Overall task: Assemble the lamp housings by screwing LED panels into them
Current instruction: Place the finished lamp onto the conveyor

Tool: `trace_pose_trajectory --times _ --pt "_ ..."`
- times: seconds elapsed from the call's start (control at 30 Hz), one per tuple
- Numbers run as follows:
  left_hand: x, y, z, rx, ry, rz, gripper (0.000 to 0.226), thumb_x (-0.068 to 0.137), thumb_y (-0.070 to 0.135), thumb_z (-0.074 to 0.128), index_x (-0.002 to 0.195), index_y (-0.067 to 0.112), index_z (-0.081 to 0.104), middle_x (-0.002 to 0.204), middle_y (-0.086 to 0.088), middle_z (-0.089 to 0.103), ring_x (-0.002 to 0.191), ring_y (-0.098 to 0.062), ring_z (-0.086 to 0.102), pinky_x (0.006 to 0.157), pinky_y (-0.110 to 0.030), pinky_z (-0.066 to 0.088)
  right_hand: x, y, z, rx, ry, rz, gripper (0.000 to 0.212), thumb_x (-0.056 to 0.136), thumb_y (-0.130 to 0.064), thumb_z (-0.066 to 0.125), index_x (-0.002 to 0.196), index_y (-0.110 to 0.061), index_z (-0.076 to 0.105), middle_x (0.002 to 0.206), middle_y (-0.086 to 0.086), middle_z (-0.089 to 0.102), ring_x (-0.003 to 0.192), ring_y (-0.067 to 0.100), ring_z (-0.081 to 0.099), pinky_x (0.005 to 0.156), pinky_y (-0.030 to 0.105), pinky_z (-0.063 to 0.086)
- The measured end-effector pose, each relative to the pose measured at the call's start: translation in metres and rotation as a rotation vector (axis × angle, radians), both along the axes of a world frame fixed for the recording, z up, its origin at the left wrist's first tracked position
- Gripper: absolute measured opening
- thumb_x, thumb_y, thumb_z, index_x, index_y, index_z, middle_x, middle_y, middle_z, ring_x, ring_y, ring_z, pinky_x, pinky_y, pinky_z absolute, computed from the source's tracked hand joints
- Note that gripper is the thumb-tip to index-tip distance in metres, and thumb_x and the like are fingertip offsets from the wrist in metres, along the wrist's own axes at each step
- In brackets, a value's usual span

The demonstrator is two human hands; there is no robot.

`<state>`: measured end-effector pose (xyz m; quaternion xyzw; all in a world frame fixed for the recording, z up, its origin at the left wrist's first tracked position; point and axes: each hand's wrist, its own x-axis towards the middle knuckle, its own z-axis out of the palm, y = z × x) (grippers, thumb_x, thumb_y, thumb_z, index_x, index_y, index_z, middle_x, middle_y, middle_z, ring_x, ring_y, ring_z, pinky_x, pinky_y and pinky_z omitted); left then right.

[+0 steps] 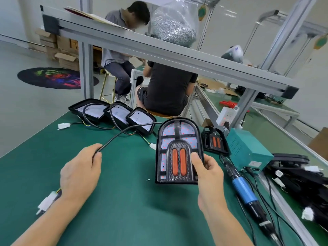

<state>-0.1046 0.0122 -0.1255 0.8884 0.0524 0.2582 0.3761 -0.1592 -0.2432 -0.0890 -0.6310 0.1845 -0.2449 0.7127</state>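
Note:
My right hand [208, 170] grips the lower right edge of an arched black lamp housing [178, 150], held upright above the green table [124, 210]. Its white LED panel with red dots and two orange strips faces me. My left hand [80, 170] pinches the housing's black cable [127, 129], which arcs up to the housing's top. A white connector [47, 201] hangs by my left wrist. One small screw [148, 179] lies on the mat below the housing.
Three housings [115, 114] lie in a row at the table's far edge. Another assembled lamp [214, 141] leans by a teal power box [246, 150]. A blue electric screwdriver [245, 190] and black cables lie right. Two people sit beyond; a screw bag [174, 31] rests on the shelf.

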Motion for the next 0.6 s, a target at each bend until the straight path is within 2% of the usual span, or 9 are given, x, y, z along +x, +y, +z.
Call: trace_pose_trajectory --times 0.07,0.17,0.23,0.3,0.33,0.37,0.47,0.6 --pt "-0.002 -0.005 0.000 -0.026 -0.055 -0.044 0.024 0.092 0.016 0.057 0.113 0.023 0.065 0.085 0.004 0.065 0.078 -0.026 0.057 0.074 -0.034 0.042 -0.002 -0.001 0.000 0.089 0.010 0.021 0.015 0.090 -0.021 0.067 0.098 -0.008 0.068 0.090 0.005 0.074 0.078 0.013 0.066 0.074 0.024 0.052" --pt "0.005 -0.014 0.003 -0.133 -0.135 -0.190 0.026 0.092 0.010 0.057 0.113 0.023 0.065 0.083 0.008 0.060 0.081 -0.021 0.053 0.077 -0.034 0.041 -0.006 -0.001 0.001 0.190 0.038 0.135 0.023 0.092 -0.027 0.062 0.101 -0.008 0.073 0.101 0.008 0.075 0.089 0.019 0.069 0.087 0.032 0.051" --pt "0.011 -0.022 0.010 -0.367 -0.130 -0.273 0.026 0.093 0.008 0.056 0.111 0.025 0.064 0.092 0.010 0.063 0.090 -0.012 0.055 0.085 -0.025 0.040 -0.008 0.002 0.003 0.273 0.063 0.228 0.029 0.092 -0.030 0.060 0.103 -0.008 0.074 0.103 0.009 0.075 0.089 0.018 0.072 0.085 0.031 0.053" --pt "0.016 -0.031 0.022 -0.673 -0.101 -0.322 0.025 0.093 0.006 0.055 0.102 0.028 0.063 0.095 0.005 0.065 0.088 0.002 0.056 0.084 -0.011 0.039 -0.009 0.006 0.005 0.348 0.070 0.290 0.037 0.085 -0.033 0.061 0.108 -0.006 0.072 0.104 0.011 0.075 0.086 0.018 0.072 0.076 0.028 0.057" --pt "0.017 -0.037 0.029 -0.818 -0.086 -0.345 0.026 0.094 0.005 0.053 0.098 0.029 0.061 0.093 0.004 0.065 0.084 0.005 0.057 0.082 -0.009 0.040 -0.009 0.009 0.006 0.368 0.068 0.314 0.042 0.081 -0.035 0.062 0.108 -0.005 0.072 0.104 0.012 0.074 0.085 0.019 0.072 0.072 0.027 0.057" --pt "0.019 -0.041 0.033 -0.928 -0.063 -0.361 0.027 0.095 0.005 0.050 0.096 0.030 0.060 0.089 0.006 0.066 0.082 0.005 0.057 0.080 -0.013 0.040 -0.009 0.012 0.006 0.378 0.068 0.333 0.043 0.079 -0.036 0.062 0.106 -0.005 0.073 0.104 0.014 0.074 0.084 0.020 0.071 0.070 0.027 0.057" --pt "0.025 -0.053 0.040 -1.094 0.079 -0.407 0.027 0.099 0.008 0.041 0.092 0.028 0.056 0.083 0.012 0.067 0.081 -0.003 0.056 0.072 -0.027 0.033 -0.009 0.020 0.007 0.378 0.067 0.394 0.043 0.079 -0.039 0.063 0.101 -0.004 0.076 0.101 0.015 0.074 0.079 0.020 0.072 0.064 0.026 0.056" --pt "0.018 -0.072 0.042 -1.375 0.250 -0.525 0.025 0.101 0.008 0.036 0.087 0.019 0.054 0.071 0.005 0.065 0.064 -0.008 0.058 0.069 -0.030 0.041 -0.008 0.030 0.008 0.386 0.066 0.435 0.049 0.080 -0.036 0.063 0.108 0.004 0.069 0.098 0.020 0.073 0.073 0.022 0.071 0.061 0.026 0.056"
